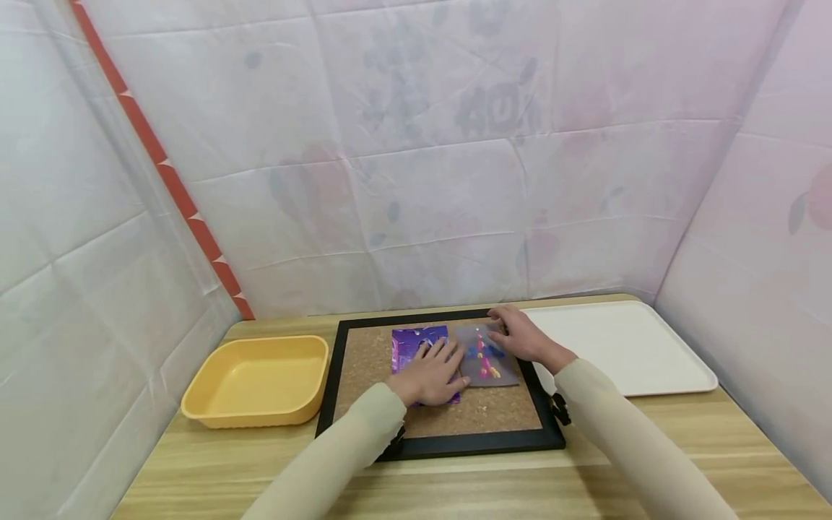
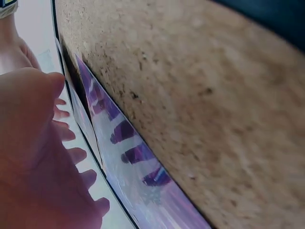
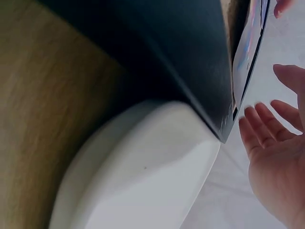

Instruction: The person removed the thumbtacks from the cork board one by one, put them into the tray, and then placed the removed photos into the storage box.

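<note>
Both your forearms reach forward and slant inward, the left forearm (image 1: 331,462) and the right forearm (image 1: 640,440) each in a pale, long sleeve that ends near the wrist. Your left hand (image 1: 429,375) lies palm down, its fingers spread and extended forward and rightward, the thumb held out apart from them. Your right hand (image 1: 525,338) is turned inward, pointing toward your left side, with its fingers loosely bent and the thumb separated. Your two hands are near each other, not touching.
</note>
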Demonstrator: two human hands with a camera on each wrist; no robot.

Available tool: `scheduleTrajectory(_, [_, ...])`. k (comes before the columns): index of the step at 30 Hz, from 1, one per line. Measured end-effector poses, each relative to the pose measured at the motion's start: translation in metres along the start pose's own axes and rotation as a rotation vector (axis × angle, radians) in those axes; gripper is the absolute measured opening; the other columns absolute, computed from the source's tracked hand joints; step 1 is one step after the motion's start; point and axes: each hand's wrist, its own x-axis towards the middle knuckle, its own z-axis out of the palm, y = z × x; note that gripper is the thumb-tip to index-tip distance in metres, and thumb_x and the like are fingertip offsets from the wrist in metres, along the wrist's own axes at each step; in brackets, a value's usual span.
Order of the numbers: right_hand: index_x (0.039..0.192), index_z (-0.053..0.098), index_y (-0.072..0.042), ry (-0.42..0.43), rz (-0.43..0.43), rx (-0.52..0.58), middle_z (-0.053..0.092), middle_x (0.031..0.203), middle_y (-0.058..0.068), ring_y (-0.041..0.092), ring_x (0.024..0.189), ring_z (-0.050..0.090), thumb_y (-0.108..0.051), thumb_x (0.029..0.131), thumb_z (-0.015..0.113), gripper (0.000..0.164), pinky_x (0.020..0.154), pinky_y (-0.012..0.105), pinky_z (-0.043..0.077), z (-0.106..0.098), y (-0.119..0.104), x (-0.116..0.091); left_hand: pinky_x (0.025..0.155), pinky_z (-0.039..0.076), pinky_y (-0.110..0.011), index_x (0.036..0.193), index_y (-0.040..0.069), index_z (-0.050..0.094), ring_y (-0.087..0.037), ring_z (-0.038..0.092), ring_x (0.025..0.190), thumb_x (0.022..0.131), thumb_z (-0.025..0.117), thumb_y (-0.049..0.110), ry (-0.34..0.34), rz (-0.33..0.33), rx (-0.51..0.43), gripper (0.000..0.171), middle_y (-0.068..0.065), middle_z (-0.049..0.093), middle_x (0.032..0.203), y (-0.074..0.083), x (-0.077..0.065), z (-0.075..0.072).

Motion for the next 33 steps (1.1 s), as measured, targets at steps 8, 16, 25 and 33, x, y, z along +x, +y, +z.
scheduleTrajectory(8, [0.13, 0.058, 0.014, -0.061, -0.006, -0.015, 0.064, 0.116, 0.025, 0.038, 0.104, 0.065, -0.007, 0.098, 0.066, 0.039, 0.09, 0.054, 0.054, 0.004, -0.002, 0.01, 0.127, 0.012, -0.046, 0.166, 0.015, 0.016, -0.024, 0.005, 0.159, 0.108, 0.035, 0.054, -0.05, 0.006, 0.0, 0.072, -0.005, 0.009, 0.173, 0.007, 0.004, -0.006])
scheduleTrajectory(16, [0.122, 0.064, 0.012, -0.108, 0.006, -0.067, 0.065, 0.111, 0.022, 0.035, 0.102, 0.065, -0.006, 0.096, 0.067, 0.031, 0.09, 0.052, 0.054, 0.008, -0.004, 0.019, 0.127, 0.012, -0.04, 0.166, 0.015, 0.015, -0.021, 0.004, 0.159, 0.108, 0.033, 0.056, -0.079, 0.002, 0.037, 0.073, -0.004, 0.007, 0.173, 0.01, 0.007, -0.008])
scheduleTrajectory(25, [0.119, 0.064, 0.011, -0.153, 0.026, -0.088, 0.065, 0.112, 0.023, 0.038, 0.106, 0.064, -0.009, 0.097, 0.068, 0.03, 0.094, 0.052, 0.053, 0.01, -0.011, 0.027, 0.127, 0.008, -0.039, 0.166, 0.016, 0.009, -0.016, -0.004, 0.158, 0.107, 0.034, 0.059, -0.131, -0.021, 0.01, 0.077, -0.002, -0.003, 0.173, 0.006, 0.019, 0.008])
scheduleTrajectory(33, [0.114, 0.064, 0.011, -0.152, 0.048, -0.093, 0.069, 0.106, 0.022, 0.035, 0.101, 0.068, -0.008, 0.096, 0.068, 0.026, 0.09, 0.05, 0.055, 0.011, -0.01, 0.032, 0.127, 0.009, -0.04, 0.166, 0.018, 0.007, -0.016, -0.003, 0.158, 0.106, 0.033, 0.062, -0.124, -0.021, 0.049, 0.079, 0.0, -0.003, 0.173, 0.0, 0.031, 0.021])
